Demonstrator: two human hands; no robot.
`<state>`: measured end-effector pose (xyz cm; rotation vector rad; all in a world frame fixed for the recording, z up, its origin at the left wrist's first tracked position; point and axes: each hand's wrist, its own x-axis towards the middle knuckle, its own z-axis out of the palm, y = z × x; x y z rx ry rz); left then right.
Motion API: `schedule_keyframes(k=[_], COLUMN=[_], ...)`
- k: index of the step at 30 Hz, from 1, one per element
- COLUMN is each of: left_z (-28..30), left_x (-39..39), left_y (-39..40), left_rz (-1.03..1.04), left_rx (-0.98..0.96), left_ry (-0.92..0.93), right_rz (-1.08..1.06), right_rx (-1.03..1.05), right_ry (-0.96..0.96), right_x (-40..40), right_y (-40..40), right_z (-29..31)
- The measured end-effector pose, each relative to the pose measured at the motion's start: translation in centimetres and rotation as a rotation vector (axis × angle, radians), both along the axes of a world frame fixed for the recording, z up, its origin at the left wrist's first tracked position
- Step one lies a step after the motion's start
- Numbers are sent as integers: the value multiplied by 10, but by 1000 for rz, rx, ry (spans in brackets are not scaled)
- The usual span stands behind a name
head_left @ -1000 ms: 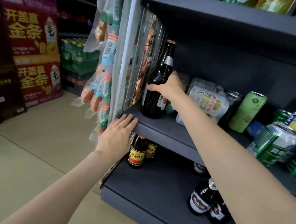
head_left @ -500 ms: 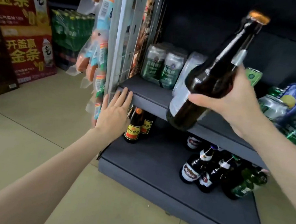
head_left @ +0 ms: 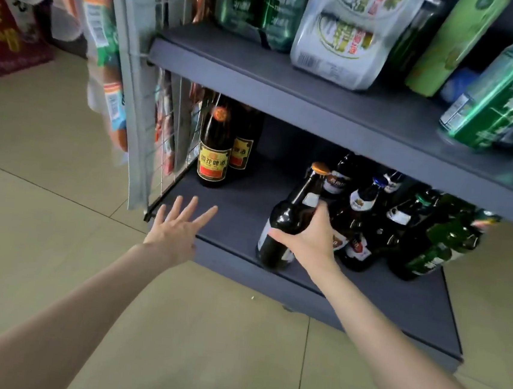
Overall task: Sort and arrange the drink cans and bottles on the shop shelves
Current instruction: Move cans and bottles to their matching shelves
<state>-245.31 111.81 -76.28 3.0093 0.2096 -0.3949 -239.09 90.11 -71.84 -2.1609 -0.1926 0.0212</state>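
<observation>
- Right hand (head_left: 308, 241) grips brown bottle (head_left: 290, 219) round its body, fingers wrapped on it; bottle tilted, base at or just above bottom shelf (head_left: 238, 211), contact not clear.
- Left hand (head_left: 177, 227) spread flat, fingers apart, holding nothing, over the front left edge of bottom shelf.
- Brown bottle sits just left of the bottle cluster (head_left: 380, 225) on bottom shelf, touching or nearly touching it.
- Cluster: dark and green bottles, several leaning, crowded toward the right of bottom shelf; not lined up.
- Two yellow-label bottles (head_left: 215, 146) upright at back left of bottom shelf, well apart from the cluster; bare shelf between.
- Upper shelf (head_left: 291, 84), above bottom shelf: can packs (head_left: 348, 37) wrapped in plastic, loose green cans (head_left: 503, 92) lying tilted at right.
- Progress, my read: early to middle. Bottles are gathered on bottom shelf, brown bottle nearly placed but not let go.
- Left to do: stand it up, straighten the leaning cluster, tidy the tipped cans on upper shelf.
</observation>
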Motion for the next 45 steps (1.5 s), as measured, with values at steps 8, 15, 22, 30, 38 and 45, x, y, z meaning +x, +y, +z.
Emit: schedule_keyframes(k=[8,15,22,30,38,45], left_z=[-39,-41,-43,-35,20,129], left_x=[47,52,52,50,-1,8], left_y=[-3,-7,-8,-9,-15,-53], left_rz=[33,35,25,22,-86,-187], left_rx=[-124,-119,-64,-67,-338,-382], left_ry=[208,301,321,330,-524,-1116], right_rz=[-291,-496,-521,-459,-135,-113], right_rx=[4,-7,11,48,169,-43], right_ry=[-119,-122,-129,-34,-172,-633], right_x=[89,147,159,108,-27,-46], right_y=[38,30,29,38,-18,-77], right_z=[-36,-46,-58,-45,12,126])
